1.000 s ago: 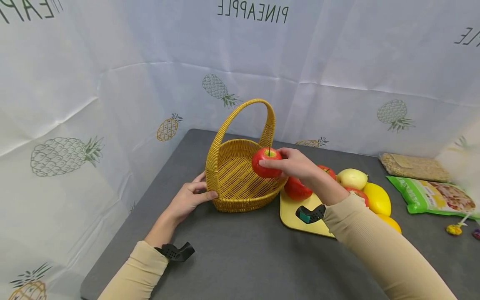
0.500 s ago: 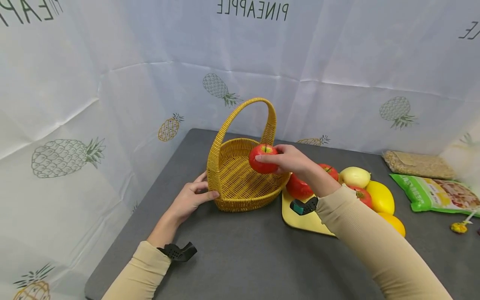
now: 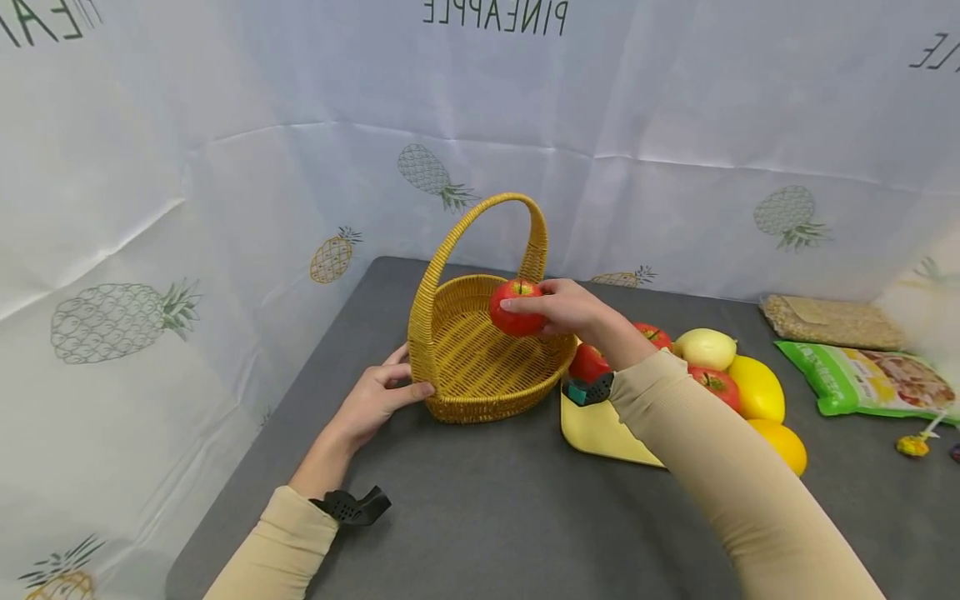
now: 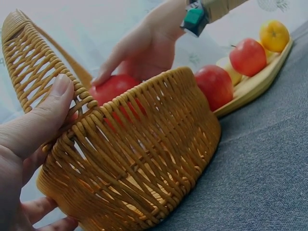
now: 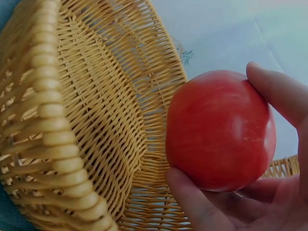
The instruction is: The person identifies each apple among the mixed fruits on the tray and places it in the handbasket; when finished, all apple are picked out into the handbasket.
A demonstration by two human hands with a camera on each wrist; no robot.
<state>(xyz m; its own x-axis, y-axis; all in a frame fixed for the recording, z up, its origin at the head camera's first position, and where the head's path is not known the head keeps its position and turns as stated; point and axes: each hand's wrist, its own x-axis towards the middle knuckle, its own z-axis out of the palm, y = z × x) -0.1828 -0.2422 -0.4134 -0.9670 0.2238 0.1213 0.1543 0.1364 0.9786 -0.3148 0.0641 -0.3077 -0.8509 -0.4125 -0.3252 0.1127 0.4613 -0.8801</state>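
Note:
A yellow wicker basket (image 3: pixel 480 407) with a tall arched handle stands on the dark table. At its left side my left hand (image 3: pixel 372 402) grips it where the handle meets the rim. The left wrist view shows the thumb over the handle base and fingers around the outer side of the basket (image 4: pixel 144 154). Over the basket's right part, my right hand (image 3: pixel 576 310) holds a red apple (image 3: pixel 513 322) between thumb and fingers, stem up. From the right wrist, the apple (image 5: pixel 219 132) appears beside the woven inner wall, and the visible basket floor holds nothing.
Right of the basket lies a yellow board (image 3: pixel 600 432) with red apples (image 3: pixel 714 383), a pale pear-like fruit (image 3: pixel 705 348), a yellow mango-like fruit (image 3: pixel 759 392) and an orange (image 3: pixel 783 443). Farther right are a green food bag (image 3: pixel 832 387), a grain bag (image 3: pixel 828 323) and a lollipop (image 3: pixel 912 445).
My right hand has carried the apple slightly left and farther back over the basket. My left hand has kept its hold at the handle base.

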